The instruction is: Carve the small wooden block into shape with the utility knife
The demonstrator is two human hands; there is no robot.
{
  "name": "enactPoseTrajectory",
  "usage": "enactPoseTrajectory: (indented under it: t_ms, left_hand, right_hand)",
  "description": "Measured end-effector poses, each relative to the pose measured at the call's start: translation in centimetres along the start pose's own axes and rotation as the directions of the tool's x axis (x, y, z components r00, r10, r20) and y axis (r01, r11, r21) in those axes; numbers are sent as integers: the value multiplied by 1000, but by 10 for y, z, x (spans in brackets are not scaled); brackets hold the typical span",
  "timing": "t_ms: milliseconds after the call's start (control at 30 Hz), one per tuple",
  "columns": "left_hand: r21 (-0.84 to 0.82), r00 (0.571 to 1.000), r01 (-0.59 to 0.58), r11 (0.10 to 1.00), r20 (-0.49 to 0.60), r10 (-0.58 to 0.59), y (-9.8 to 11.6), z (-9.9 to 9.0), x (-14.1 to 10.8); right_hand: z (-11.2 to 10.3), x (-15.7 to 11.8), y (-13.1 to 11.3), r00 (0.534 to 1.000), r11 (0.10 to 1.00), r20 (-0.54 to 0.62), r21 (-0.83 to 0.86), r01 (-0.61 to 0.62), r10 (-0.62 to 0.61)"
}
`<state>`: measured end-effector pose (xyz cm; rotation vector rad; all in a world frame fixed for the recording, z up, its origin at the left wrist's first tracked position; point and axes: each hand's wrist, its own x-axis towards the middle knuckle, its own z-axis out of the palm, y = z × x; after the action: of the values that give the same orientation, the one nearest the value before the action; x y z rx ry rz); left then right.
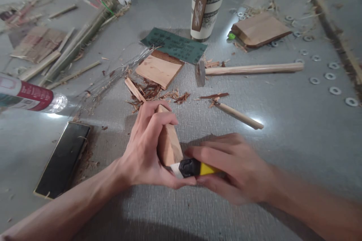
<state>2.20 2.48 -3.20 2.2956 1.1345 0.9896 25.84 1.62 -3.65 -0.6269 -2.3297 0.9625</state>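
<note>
My left hand (149,147) is wrapped round a small wooden block (169,139), tilted above the grey table (181,211). In my right hand (234,165) is a yellow and black utility knife (207,168), its front end pointing left. The blade meets the lower end of the block, close to my left thumb; its edge is partly hidden. Just beyond my left hand lie dark bark shavings (149,90) and a flat piece of wood (160,69). A short thin stick (240,116) rests beyond my right hand.
A hammer (251,69) lies beyond the stick, beside green sandpaper (175,45). Behind stands a tall cup (210,3). At right are several metal washers (335,90) and another wood slab (261,28). A phone (63,158) and a plastic bottle (31,96) lie at left.
</note>
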Motion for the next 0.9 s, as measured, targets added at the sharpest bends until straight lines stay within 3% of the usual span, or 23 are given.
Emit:
enactPoseTrajectory:
  t_ms: [900]
  left_hand:
    - [20, 1000, -21, 1000, 4, 21, 0, 0, 1]
  right_hand:
    - [-4, 0, -1, 998, 1000, 61, 18, -24, 23]
